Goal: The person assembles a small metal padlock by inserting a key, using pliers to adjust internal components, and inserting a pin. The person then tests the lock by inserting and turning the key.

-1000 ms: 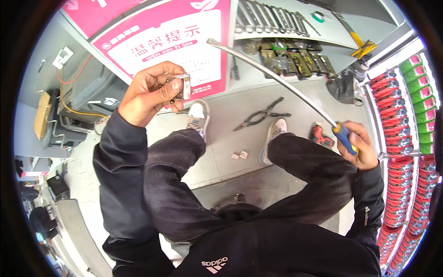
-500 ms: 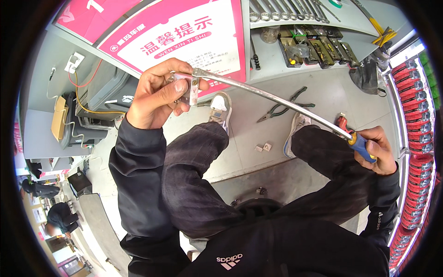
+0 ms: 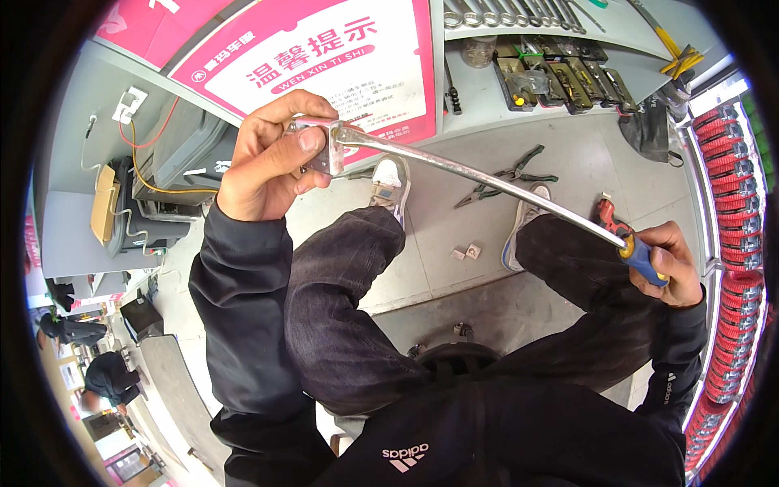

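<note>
Between the thumb and fingers of my left hand (image 3: 272, 158) is a small silvery metal bracket (image 3: 327, 150), partly covered by the fingers. My right hand (image 3: 669, 264) is wrapped round the blue and yellow handle of a long screwdriver (image 3: 495, 184). Its shaft slants up and left across the view, and the flat tip meets the bracket's edge beside my left fingers. Below the shaft, on the floor, lie pliers (image 3: 507, 174) with dark green handles, opened. Two small pale blocks (image 3: 466, 252) rest between my feet.
A red-handled tool (image 3: 607, 213) lies by my right knee. Ahead, a shelf holds a row of wrenches (image 3: 511, 15) and black trays of small parts (image 3: 560, 81). Packs of red coils (image 3: 725, 178) line the right side. Another person (image 3: 112, 377) bends over at far left.
The bracket has turned in my left fingers and moved slightly left. The screwdriver tip now sits against its side, and my right hand has shifted slightly right and down.
</note>
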`<state>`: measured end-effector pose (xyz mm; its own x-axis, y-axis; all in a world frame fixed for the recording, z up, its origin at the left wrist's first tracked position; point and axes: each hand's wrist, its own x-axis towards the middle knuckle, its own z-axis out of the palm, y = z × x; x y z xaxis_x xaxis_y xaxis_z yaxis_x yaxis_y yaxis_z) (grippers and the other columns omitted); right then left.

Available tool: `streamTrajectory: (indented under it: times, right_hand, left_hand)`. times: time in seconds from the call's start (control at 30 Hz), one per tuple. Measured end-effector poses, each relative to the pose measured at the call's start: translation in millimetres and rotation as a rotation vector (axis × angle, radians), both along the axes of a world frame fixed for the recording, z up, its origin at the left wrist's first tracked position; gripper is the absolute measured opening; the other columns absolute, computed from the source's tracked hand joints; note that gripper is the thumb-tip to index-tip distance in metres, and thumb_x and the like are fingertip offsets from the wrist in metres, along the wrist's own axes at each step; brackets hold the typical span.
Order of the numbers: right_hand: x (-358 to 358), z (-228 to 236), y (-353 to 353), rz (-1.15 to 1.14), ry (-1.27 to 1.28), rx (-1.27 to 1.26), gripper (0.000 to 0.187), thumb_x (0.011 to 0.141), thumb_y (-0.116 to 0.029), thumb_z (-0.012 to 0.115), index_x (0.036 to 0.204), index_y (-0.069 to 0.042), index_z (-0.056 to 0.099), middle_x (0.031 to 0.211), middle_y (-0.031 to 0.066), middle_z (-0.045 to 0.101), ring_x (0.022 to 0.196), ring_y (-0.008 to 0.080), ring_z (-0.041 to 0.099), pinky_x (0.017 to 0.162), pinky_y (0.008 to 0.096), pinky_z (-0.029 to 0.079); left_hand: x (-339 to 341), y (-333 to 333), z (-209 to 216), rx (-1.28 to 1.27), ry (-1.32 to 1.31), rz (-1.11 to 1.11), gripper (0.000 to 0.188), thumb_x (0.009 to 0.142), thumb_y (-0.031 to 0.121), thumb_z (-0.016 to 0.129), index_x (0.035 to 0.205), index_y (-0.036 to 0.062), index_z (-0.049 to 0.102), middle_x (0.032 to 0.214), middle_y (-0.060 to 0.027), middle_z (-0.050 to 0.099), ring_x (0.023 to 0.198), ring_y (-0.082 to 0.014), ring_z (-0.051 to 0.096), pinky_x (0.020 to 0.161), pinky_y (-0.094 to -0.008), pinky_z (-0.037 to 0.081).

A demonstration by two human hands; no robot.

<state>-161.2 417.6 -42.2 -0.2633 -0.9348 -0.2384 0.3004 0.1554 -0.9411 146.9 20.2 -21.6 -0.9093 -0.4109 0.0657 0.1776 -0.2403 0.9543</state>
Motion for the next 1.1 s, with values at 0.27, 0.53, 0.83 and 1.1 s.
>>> streamTrajectory:
  times: [0.27, 0.53, 0.83, 1.1]
  right_hand:
    - [-4, -1, 0, -0.001, -0.044, 0.052, 0.031, 0.098, -0.021, 0.061, 0.115, 0.001, 0.049, 0.093, 0.0237, 0.063, 0.045, 0.0116, 0.044, 0.038, 0.0227, 0.029]
    - [0, -3, 1, -0.044, 0.013, 0.077, 0.033, 0.098, -0.023, 0.062, 0.115, 0.001, 0.047, 0.091, 0.0227, 0.062, 0.045, 0.0104, 0.043, 0.038, 0.0213, 0.028]
    - [2, -3, 2, -0.06, 0.023, 0.071, 0.034, 0.097, -0.022, 0.063, 0.117, 0.002, 0.048, 0.092, 0.0212, 0.062, 0.048, 0.0107, 0.045, 0.039, 0.0215, 0.028]
    - [0, -7, -3, -0.089, -0.037, 0.157, 0.031, 0.097, -0.018, 0.064, 0.115, 0.002, 0.048, 0.092, 0.0204, 0.06, 0.051, 0.0119, 0.048, 0.04, 0.0221, 0.028]
  left_hand:
    - [7, -4, 8, -0.171, -0.131, -0.029, 0.026, 0.088, 0.009, 0.069, 0.11, -0.0044, 0.064, 0.094, -0.0089, 0.068, 0.073, -0.0078, 0.063, 0.056, -0.0186, 0.048]
    - [4, 2, 9, -0.312, -0.244, 0.057, 0.022, 0.086, 0.006, 0.071, 0.106, -0.0017, 0.067, 0.097, -0.0065, 0.069, 0.08, -0.0078, 0.063, 0.063, -0.0198, 0.049]
    - [0, 6, 5, -0.327, -0.274, 0.087, 0.022, 0.088, 0.011, 0.071, 0.106, -0.0015, 0.067, 0.09, -0.0048, 0.069, 0.068, -0.0042, 0.058, 0.056, -0.0165, 0.043]
    - [-2, 3, 0, -0.399, -0.325, 0.051, 0.021, 0.092, 0.015, 0.069, 0.103, -0.0026, 0.067, 0.082, -0.0092, 0.071, 0.055, -0.0036, 0.05, 0.049, -0.0173, 0.037]
